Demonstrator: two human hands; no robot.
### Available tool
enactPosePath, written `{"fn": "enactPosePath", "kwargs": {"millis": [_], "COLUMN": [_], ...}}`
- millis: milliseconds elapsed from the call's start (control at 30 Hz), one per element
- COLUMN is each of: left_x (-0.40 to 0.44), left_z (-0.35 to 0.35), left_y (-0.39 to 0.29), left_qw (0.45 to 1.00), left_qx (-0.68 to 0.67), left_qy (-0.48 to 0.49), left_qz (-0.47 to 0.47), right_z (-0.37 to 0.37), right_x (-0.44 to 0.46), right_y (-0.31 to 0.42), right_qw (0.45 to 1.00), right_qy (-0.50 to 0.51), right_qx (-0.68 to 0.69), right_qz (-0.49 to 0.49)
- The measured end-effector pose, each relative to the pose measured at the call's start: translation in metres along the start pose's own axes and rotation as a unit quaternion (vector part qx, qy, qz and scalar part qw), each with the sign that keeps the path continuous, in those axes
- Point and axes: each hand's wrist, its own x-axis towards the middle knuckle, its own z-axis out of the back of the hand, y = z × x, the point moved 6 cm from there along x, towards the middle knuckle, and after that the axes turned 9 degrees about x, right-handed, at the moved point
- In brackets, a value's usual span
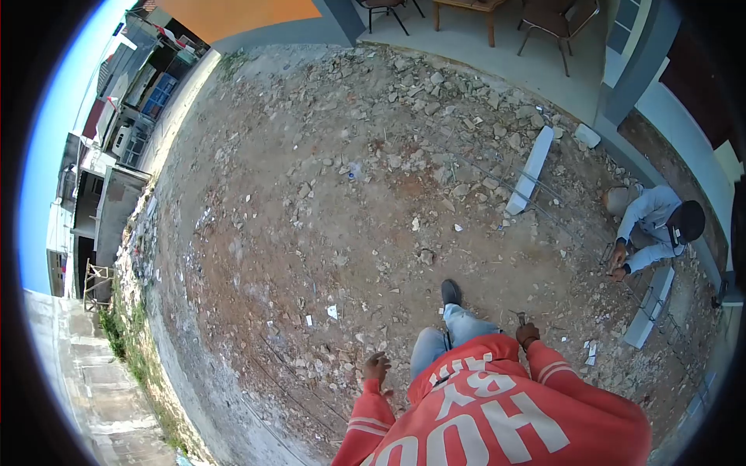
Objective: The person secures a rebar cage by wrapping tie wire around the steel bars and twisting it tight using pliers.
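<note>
My left hand (377, 366) hangs in the air over the rubble-strewn ground with its fingers apart and nothing in them. On the other side of my body, my right hand (528, 334) is closed round a small dark pair of pincers (521, 316), whose jaws stick out past the fist. Its handles are mostly hidden in my palm. Both hands are away from the ground, beside my bent legs.
A co-worker (657, 225) crouches at the right, both hands on thin rebar. Long steel bars (536, 186) rest across a pale block (531, 171) and another block (651, 307). Loose stones (427, 256) cover the ground. A porch with chairs (556, 23) lies beyond.
</note>
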Motion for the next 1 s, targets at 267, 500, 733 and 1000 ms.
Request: {"fn": "enactPosePath", "kwargs": {"millis": [267,500,733,1000], "left_x": [0.033,0.341,0.573,0.702], "left_z": [0.096,0.243,0.124,-0.173], "left_y": [0.024,-0.158,-0.627,-0.771], "left_qw": [0.925,0.941,0.853,0.742], "left_qx": [0.185,0.267,0.422,0.517], "left_qy": [0.165,0.141,0.13,0.237], "left_qz": [0.287,0.154,-0.277,-0.356], "right_z": [0.057,-0.009,-0.027,-0.087], "right_x": [-0.002,0.097,0.158,0.341], "right_y": [0.346,0.486,0.576,0.621], "right_qw": [0.979,0.967,0.974,0.957], "right_qy": [-0.109,-0.205,-0.178,-0.122], "right_qx": [0.134,0.151,0.131,0.196], "right_qz": [0.113,0.018,-0.04,-0.179]}}
